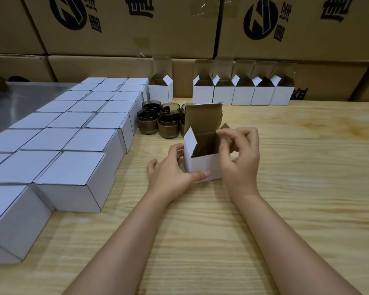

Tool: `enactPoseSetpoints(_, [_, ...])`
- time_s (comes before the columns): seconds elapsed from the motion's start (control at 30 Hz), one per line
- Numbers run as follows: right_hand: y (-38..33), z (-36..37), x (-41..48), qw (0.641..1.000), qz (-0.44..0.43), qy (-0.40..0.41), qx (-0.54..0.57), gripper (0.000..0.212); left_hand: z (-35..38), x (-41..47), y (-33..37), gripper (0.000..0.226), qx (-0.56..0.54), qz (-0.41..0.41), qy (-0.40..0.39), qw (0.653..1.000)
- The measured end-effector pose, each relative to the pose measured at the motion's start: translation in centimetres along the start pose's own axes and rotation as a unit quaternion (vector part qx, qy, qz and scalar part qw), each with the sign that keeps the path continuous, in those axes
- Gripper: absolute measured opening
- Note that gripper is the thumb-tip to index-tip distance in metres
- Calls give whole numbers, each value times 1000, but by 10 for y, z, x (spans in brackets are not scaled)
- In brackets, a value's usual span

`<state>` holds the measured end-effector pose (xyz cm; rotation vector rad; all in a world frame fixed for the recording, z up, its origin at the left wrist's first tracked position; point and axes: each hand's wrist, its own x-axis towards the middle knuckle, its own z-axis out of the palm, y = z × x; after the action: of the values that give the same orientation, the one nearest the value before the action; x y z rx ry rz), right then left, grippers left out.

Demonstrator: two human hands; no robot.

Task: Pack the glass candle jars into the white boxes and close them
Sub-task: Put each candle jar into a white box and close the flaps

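Observation:
A small white box (202, 165) stands open on the wooden table (296, 188) in front of me, its lid and side flaps up. My left hand (175, 175) grips its lower left corner, thumb across the front face. My right hand (240, 154) pinches the right side flap at the box's top edge. I cannot see into the box. Just behind it stand several dark glass candle jars (167, 125), partly hidden by the raised lid.
Several closed white boxes (73, 145) fill the table's left side in rows. Several open white boxes (243, 92) line the back edge. Large brown cartons (136, 28) form a wall behind. The table's right and near parts are bare wood.

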<state>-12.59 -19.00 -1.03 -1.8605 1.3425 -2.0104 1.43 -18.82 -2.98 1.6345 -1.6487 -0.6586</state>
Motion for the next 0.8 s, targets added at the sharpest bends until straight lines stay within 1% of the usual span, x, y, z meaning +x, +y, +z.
enactPoseSetpoints(0.1, [4,-3,3,999,40,23,7,20,-1,0,0,83,-6,-3,-6,1000])
enactPoseSetpoints(0.17, [9,-6,5,996,86,26,-2,18,-2,-2,1,80,-12,-4,-13,1000])
enactPoseSetpoints(0.23, [15,-6,8,988,155,9,13,16,-3,-2,2,78,-19,-5,-19,1000])
enactPoseSetpoints(0.3, [20,-6,9,977,202,-27,61,18,-3,-2,3,76,-25,-4,-26,999])
enactPoseSetpoints(0.4, [22,-8,10,972,204,-53,100,25,-3,-4,1,76,-27,17,-40,999])
enactPoseSetpoints(0.5, [24,-8,8,971,203,-57,108,31,-2,-5,3,69,-98,7,-37,994])
enactPoseSetpoints(0.6, [23,-7,5,972,190,-78,115,32,-1,-4,8,80,-166,-45,5,985])
enactPoseSetpoints(0.7, [22,-7,6,974,179,-83,111,30,-1,-4,7,95,-245,-78,29,966])
enactPoseSetpoints(0.73, [22,-8,6,976,172,-84,106,29,-2,-4,6,92,-256,-89,37,962])
enactPoseSetpoints(0.77, [21,-9,6,978,164,-88,99,29,-3,-4,6,76,-265,-94,43,959])
enactPoseSetpoints(0.8, [19,-9,6,979,157,-96,91,28,-3,-4,6,54,-267,-95,47,958])
